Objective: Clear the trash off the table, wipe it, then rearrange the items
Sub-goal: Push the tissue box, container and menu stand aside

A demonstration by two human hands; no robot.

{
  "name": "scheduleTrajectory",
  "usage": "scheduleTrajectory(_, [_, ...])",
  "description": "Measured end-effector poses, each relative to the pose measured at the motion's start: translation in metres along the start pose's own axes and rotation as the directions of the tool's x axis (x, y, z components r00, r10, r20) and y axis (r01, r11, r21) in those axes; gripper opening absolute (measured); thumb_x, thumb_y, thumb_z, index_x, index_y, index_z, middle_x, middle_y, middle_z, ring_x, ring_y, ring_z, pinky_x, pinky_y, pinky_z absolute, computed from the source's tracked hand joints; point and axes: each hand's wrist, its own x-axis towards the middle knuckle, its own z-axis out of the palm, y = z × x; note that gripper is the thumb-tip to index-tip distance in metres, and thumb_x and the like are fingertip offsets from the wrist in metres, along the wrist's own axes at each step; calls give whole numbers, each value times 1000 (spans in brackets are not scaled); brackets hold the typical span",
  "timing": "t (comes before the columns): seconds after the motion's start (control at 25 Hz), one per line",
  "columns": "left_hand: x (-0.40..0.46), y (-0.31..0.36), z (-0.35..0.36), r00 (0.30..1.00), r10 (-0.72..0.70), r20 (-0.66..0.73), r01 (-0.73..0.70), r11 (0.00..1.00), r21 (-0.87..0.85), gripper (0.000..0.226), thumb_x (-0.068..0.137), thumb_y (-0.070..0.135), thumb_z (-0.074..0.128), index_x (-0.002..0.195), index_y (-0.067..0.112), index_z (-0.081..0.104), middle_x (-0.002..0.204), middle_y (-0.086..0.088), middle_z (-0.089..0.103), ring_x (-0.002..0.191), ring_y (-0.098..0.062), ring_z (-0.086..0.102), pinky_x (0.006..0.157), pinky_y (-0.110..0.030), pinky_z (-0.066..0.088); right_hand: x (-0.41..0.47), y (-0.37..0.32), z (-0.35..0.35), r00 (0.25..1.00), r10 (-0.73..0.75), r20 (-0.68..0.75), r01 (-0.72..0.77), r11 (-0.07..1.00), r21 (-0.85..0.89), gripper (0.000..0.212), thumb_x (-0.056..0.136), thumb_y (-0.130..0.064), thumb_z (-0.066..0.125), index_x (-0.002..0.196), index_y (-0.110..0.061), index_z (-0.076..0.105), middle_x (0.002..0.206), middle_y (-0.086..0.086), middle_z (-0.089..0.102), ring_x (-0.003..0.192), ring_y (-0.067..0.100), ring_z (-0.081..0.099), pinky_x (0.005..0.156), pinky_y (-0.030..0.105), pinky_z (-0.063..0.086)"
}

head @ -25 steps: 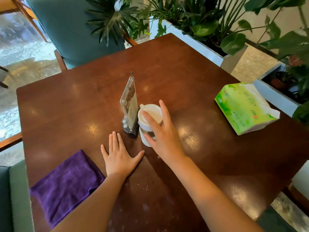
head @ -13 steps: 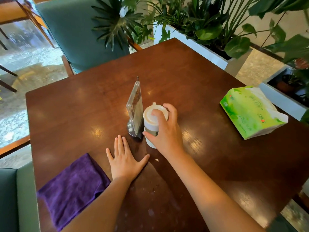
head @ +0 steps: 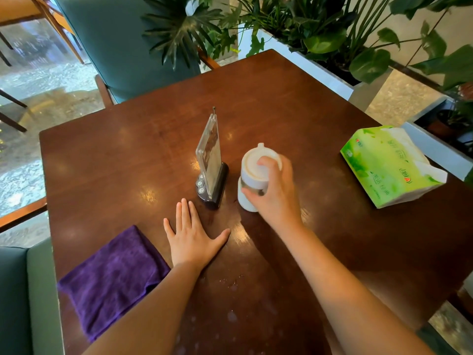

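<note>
Your right hand (head: 275, 194) wraps around the round white jar (head: 253, 175) mid-frame. Your left hand (head: 190, 238) lies flat and open on the shiny wooden table (head: 281, 111), beside the soft purple cloth (head: 112, 278).

The table (head: 294, 119) is dark reddish-brown wood with a fine grain and pale glare spots. The cloth (head: 110, 278) is deep purple, plain. The cup (head: 252, 175) is white, with a white lid and a clear band below it. The sign stand (head: 211, 157) is clear acrylic on a black base that carries silver buttons. The tissue pack (head: 384, 167) is bright green fading to yellow-green, printed with leaves, green lettering and a small red mark, and its tissue is white. The chair (head: 122, 47) is teal with orange-brown wood arms. The planter (head: 320, 73) is white and its leaves are dark green.
</note>
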Motion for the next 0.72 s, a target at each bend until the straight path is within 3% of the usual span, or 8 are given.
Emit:
scheduleTrajectory(0.4, [-1,0,-3,1000,11,7,-10,1000,-4,116,65,88,19,147,9,3,158,-6,0,144,-14,-11,115,-51,-2,43,85,-59,977,107,-186,-145,969,-202,62,68,-18,81,122,-19,51,131,23,42,114,37,47,87,38,48])
scheduleTrajectory(0.72, [0,-1,0,1000,7,1,-7,1000,10,116,64,90,17,147,9,3,158,-5,2,144,-14,-9,115,-50,-3,49,130,-81,945,225,-239,-269,948,-171,65,76,-19,75,131,-11,40,143,28,25,125,43,36,99,50,41])
